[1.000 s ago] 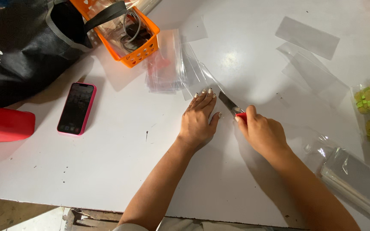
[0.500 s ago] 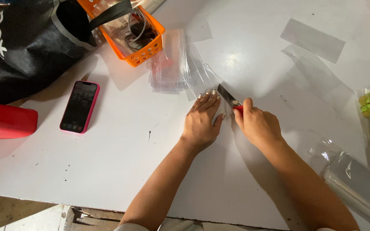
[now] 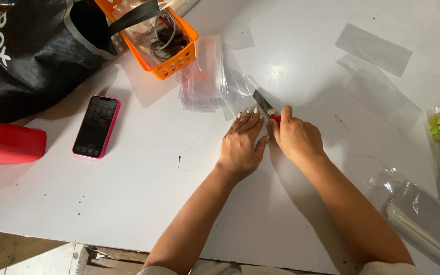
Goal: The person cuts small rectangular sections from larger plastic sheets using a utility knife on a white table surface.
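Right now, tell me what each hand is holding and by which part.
The right hand grips a knife by its red handle, blade pointing away. The left hand holds nothing; it lies flat, pressing clear plastic film onto the white table.

Single head-worn view, looking steeply down, fairly near, over white table (image 3: 103, 203), perhaps slightly tilted

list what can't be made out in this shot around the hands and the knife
- Head view: the utility knife handle is hidden inside the right hand; only the blade and a bit of red show.
- The clear plastic sheet under the left hand is nearly invisible on the white table; its edges cannot be traced.
- The orange basket is cut off by the top edge.
- The phone screen is too small to read.
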